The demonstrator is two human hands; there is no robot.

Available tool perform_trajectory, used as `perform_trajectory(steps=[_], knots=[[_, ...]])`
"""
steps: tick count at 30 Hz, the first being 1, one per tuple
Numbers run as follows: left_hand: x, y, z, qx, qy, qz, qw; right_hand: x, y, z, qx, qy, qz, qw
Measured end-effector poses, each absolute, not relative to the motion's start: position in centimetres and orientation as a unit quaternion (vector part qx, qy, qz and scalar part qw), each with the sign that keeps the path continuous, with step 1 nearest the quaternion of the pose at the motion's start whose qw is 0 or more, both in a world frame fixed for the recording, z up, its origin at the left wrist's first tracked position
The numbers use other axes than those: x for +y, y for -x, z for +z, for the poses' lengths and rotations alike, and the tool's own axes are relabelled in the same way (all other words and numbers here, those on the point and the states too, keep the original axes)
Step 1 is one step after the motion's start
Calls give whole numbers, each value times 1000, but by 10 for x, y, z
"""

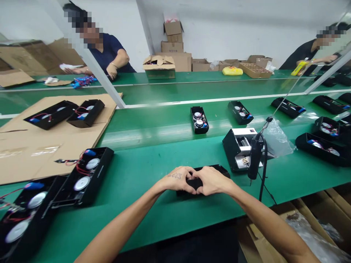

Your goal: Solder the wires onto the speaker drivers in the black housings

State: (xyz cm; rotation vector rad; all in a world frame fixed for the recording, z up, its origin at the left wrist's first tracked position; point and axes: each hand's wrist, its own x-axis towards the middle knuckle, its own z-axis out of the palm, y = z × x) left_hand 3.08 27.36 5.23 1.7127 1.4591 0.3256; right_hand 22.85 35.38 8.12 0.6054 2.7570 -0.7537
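Left hand: the left hand (177, 179) rests on a black speaker housing (219, 168) at lower centre of the frame.
Right hand: the right hand (211, 181) presses on the same housing from the other side.
Fingers: the fingers (189, 172) of both hands are together, clamped over the housing, with the tips meeting.
Held piece: it lies on the green surface (153, 215), mostly hidden by the hands; whether it is closed cannot be told.
Progress: open housings (94, 175) with speakers and red wires lie at lower left, with more on a cardboard sheet (35, 160) at left and along the right side.
Beside the hands: an electric screwdriver (256, 155) hangs upright just right of the right hand, near a tilted housing with a silver interior (238, 149) and a clear plastic bag (276, 138).
Edges: the surface's near edge runs below the hands, with a cardboard carton (309, 226) beyond it at lower right.
Open room: bare green lies left of the hands and ahead, up to the housing (199, 119) at centre; the right side is tighter.
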Motion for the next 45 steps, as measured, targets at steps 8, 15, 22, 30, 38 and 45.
perform_trajectory(steps=[8, 15, 22, 30, 38, 45], knots=[[270, -32, 51, 589, -667, 131, 438, 352, -233, 82, 940, -201, -260, 97], [268, -31, 47, 588, -663, 142, 441, 349, -236, 81, 946, -192, -241, 103], [267, -32, 46, 566, -689, 157, 425, 343, -235, 74, 953, -187, -214, 106], [254, -40, 39, 567, -728, 147, 357, 332, -242, 64, 965, -163, -185, 92], [223, -56, 21, 560, -773, 156, 255, 314, -287, 56, 934, -169, -266, -167], [193, -66, -23, 547, -808, 212, 59, 371, -357, 39, 649, -562, -71, -508]])
